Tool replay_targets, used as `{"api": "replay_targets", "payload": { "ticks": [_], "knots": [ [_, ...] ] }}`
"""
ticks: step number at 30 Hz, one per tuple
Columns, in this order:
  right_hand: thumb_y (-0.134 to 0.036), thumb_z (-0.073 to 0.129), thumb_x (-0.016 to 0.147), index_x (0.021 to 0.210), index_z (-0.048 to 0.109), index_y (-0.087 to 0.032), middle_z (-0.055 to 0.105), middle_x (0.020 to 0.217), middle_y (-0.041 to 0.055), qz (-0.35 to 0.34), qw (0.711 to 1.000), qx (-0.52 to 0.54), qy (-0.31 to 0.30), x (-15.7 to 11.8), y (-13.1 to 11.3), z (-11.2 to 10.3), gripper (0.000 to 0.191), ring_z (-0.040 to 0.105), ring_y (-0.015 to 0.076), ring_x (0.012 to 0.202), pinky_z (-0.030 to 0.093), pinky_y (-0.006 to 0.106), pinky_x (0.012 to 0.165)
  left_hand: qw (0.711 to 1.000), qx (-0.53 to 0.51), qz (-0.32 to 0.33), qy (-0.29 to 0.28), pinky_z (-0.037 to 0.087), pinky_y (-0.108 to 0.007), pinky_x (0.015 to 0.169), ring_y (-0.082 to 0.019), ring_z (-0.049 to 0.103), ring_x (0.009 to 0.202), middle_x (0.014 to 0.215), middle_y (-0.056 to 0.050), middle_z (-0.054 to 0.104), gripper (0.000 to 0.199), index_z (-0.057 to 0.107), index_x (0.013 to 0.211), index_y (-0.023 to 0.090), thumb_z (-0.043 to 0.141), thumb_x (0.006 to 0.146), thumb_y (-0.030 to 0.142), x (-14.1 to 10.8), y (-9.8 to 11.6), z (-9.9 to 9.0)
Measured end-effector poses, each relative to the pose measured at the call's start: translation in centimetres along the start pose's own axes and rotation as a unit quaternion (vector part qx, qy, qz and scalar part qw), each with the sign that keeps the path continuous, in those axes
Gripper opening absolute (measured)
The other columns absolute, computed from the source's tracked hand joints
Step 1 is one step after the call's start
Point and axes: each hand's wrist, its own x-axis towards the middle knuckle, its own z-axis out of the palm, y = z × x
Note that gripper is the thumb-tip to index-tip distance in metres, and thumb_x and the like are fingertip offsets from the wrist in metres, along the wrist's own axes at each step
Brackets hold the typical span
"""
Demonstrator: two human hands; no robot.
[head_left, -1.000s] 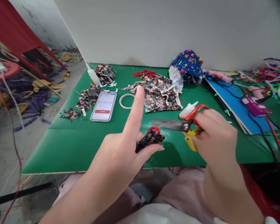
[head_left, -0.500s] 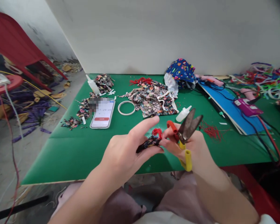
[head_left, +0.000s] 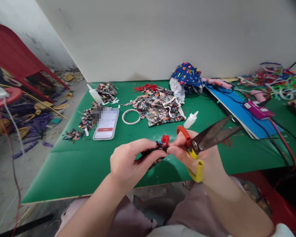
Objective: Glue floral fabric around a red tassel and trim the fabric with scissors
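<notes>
Gripping the dark floral cloth [head_left: 160,147] in the left hand [head_left: 124,161], lying at two o'clock from it; pinching near the red threads [head_left: 165,139] with the right hand [head_left: 209,159], also holding spread scissors [head_left: 195,145] pointing toward two o'clock. Seemingly adjusting the cloth's end, calling for steady fingers and guarded blades.

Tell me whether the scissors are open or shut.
Open. The scissors hang on the fingers of the right hand, their two blades spread in a narrow V.

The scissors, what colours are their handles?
One red handle and one yellow handle, showing best in the head view.
</notes>
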Motion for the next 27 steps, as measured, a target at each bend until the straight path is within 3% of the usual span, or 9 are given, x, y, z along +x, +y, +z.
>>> {"api": "replay_targets", "payload": {
  "ticks": [6, 11, 18, 23, 27],
  "knots": [
    [-0.023, 0.063, 0.075, 0.060, 0.057, -0.018, 0.055, 0.059, -0.0021, -0.002, 1.000, 0.024, 0.008, 0.3, -0.3, 0.1, 0.017, 0.050, 0.0091, 0.055, 0.036, 0.023, 0.049, 1.000, 0.006, -0.015, 0.014, 0.054, -0.019, 0.061, -0.012, 0.069, 0.067, 0.082, 0.005, 0.073, 0.033, 0.065, 0.097, 0.028, 0.077, 0.067, 0.019, -0.5, -0.2, 0.1],
    [-0.028, 0.071, 0.071, 0.075, 0.067, -0.023, 0.066, 0.067, -0.0038, 0.036, 0.992, 0.120, 0.022, 0.4, 0.2, 0.5, 0.008, 0.059, 0.0092, 0.058, 0.046, 0.020, 0.053, 0.994, -0.049, -0.069, 0.062, 0.052, -0.015, 0.054, -0.007, 0.063, 0.056, 0.075, 0.006, 0.071, 0.042, 0.064, 0.103, 0.025, 0.078, 0.065, 0.012, -0.5, -0.4, 0.4],
    [-0.038, 0.066, 0.077, 0.076, 0.067, -0.024, 0.067, 0.065, -0.0030, 0.111, 0.952, 0.282, -0.032, 0.5, 1.5, 1.0, 0.014, 0.063, 0.0105, 0.060, 0.050, 0.022, 0.058, 0.985, -0.103, -0.135, 0.011, 0.049, -0.011, 0.051, -0.005, 0.062, 0.054, 0.070, 0.007, 0.071, 0.031, 0.067, 0.096, 0.026, 0.072, 0.070, 0.010, 0.3, -0.1, 0.2],
    [-0.039, 0.067, 0.074, 0.067, 0.062, -0.022, 0.061, 0.057, -0.0047, 0.144, 0.938, 0.310, -0.057, 1.1, 1.5, 1.0, 0.019, 0.056, 0.0079, 0.050, 0.047, 0.019, 0.049, 0.987, -0.095, -0.132, 0.005, 0.050, -0.012, 0.053, -0.005, 0.063, 0.055, 0.072, 0.007, 0.071, 0.027, 0.068, 0.093, 0.025, 0.073, 0.070, 0.012, 0.3, 0.1, 0.4],
    [-0.037, 0.067, 0.073, 0.066, 0.060, -0.021, 0.060, 0.058, -0.0043, 0.151, 0.947, 0.283, -0.033, 1.3, 1.4, 1.4, 0.019, 0.056, 0.0081, 0.051, 0.047, 0.019, 0.049, 0.986, -0.067, -0.151, 0.010, 0.052, -0.014, 0.056, -0.006, 0.061, 0.052, 0.062, 0.009, 0.066, 0.037, 0.064, 0.103, 0.025, 0.075, 0.069, 0.016, 0.5, 0.3, 0.5]
  ]
}}
